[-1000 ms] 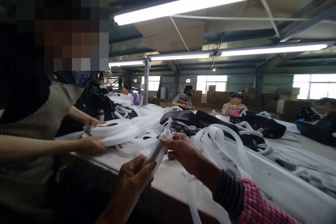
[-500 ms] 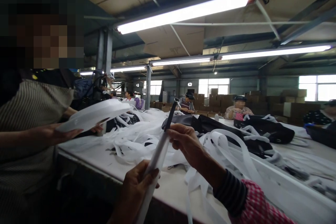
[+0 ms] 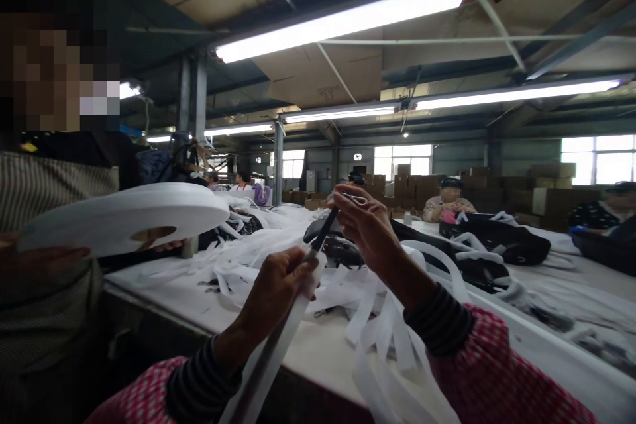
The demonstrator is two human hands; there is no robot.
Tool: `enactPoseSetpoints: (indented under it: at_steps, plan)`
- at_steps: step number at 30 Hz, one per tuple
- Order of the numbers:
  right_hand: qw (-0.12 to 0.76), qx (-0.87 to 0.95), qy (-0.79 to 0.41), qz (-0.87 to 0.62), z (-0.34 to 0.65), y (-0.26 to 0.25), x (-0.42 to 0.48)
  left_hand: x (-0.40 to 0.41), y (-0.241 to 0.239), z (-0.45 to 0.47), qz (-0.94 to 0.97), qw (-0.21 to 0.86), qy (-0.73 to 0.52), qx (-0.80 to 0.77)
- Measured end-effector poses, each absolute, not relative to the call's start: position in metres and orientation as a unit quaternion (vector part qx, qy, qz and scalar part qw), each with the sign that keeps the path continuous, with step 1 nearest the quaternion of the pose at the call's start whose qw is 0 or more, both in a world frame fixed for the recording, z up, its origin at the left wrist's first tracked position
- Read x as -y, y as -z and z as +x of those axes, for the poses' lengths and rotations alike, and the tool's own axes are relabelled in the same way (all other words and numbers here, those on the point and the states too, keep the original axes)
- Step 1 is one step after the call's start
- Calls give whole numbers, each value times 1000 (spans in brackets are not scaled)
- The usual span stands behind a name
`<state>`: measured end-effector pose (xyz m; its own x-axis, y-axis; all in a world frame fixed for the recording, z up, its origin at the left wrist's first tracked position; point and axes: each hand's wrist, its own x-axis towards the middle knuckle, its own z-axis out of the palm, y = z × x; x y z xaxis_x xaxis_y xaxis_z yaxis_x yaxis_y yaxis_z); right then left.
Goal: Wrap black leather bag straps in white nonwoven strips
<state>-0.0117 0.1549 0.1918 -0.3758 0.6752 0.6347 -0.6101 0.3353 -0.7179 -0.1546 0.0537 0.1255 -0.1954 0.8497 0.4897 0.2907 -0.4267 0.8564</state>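
Observation:
My left hand (image 3: 281, 281) is closed around a long white strap (image 3: 271, 358) that runs down toward the bottom edge. The strap's upper end turns dark (image 3: 325, 228) and reaches my right hand (image 3: 365, 228). That hand is raised above the table, its fingers pinched on the dark end together with a small metal thread snip (image 3: 354, 199). More white straps (image 3: 392, 324) hang over my right forearm and spill across the white table (image 3: 322, 344).
A co-worker at the left holds up a big roll of white tape (image 3: 124, 218) in both hands. Black bags (image 3: 497, 242) and tangled white straps cover the table. Other people sit at the far side, with cardboard boxes stacked behind them.
Both my hands rose, the left sliding up the strap and the right lifting its dark end. The co-worker lifted the tape roll off the table and brought it nearer to the camera.

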Motion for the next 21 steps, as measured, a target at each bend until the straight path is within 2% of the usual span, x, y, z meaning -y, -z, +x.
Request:
enactPoseSetpoints:
  at_steps: [3, 12, 21]
  plan:
    - [586, 599, -546, -11, -5, -209, -158, -59, -132, -151, 583, 238, -618, -471]
    - [549, 679, -487, -28, 0, -259, -178, -80, -195, -134, 643, 205, -614, -408]
    - [516, 709, -476, -70, -1, -258, -184, -90, -220, -132, 614, 204, -656, -389]
